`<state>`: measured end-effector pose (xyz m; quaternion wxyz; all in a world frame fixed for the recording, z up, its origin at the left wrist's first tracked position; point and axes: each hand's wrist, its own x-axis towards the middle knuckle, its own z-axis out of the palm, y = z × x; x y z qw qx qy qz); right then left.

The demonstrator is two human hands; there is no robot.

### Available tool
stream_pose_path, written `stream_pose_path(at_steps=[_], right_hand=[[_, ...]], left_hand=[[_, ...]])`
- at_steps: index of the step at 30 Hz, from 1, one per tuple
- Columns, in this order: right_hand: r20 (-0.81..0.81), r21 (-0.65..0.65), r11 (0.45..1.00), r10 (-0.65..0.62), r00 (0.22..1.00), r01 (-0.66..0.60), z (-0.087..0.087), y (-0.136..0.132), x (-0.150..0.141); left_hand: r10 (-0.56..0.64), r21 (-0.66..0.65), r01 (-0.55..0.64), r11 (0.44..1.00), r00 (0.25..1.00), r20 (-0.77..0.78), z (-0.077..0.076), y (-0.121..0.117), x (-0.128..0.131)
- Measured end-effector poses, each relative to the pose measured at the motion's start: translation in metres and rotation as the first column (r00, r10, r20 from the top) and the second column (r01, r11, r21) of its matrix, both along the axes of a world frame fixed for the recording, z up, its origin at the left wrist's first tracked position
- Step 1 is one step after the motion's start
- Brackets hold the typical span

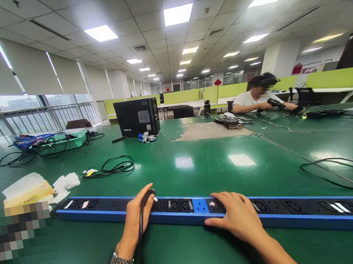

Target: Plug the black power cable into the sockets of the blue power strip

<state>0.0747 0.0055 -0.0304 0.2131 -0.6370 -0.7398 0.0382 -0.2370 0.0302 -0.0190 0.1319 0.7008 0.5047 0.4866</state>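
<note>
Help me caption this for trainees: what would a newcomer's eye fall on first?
Probably the long blue power strip across the green table in front, the left hand holding a black plug over it, the right hand gripping it. Next, the black computer case standing farther back, left of centre. Then a person at upper right.

A blue-and-white bundle [147, 137], probably gloves, lies beside a black case [131, 118].
</note>
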Motion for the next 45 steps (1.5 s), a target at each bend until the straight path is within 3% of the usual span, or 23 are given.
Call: stream_pose_path(at_steps=[4,9,14,19,29,35,45], right_hand=[[0.018,0.026,1.0,0.004,1.0,-0.005,-0.001,0.0,0.001],[0.024,0.028,1.0,0.008,1.0,-0.009,-0.003,0.0,0.001],[0.005,0.032,0.999,0.012,1.0,-0.012,-0.003,0.0,0.0],[0.017,0.026,1.0,-0.003,1.0,0.002,0.002,-0.003,-0.002],[0.016,-0.025,0.999,-0.028,0.999,0.029,0.008,-0.005,-0.005],[0.021,-0.048,0.997,-0.059,0.998,0.06,0.013,-0.007,-0.01],[0.004,-0.066,0.996,-0.062,0.998,0.063,0.022,-0.01,-0.014]], left_hand=[[-0.1,0.05,0.11,0.993,0.98,-0.172,-0.002,-0.002,0.005],[-0.19,0.036,0.204,0.978,0.952,-0.241,0.006,-0.007,0.013],[-0.117,-0.022,0.115,0.993,0.971,-0.21,0.006,-0.008,0.006],[-0.101,-0.024,0.098,0.995,0.969,-0.227,0.003,-0.006,0.001],[-0.149,-0.136,0.109,0.985,0.932,-0.33,0.021,-0.002,0.004],[-0.166,-0.025,0.165,0.986,0.95,-0.266,0.008,0.0,0.0],[-0.019,0.106,0.065,0.992,0.921,-0.39,-0.008,-0.004,0.006]])
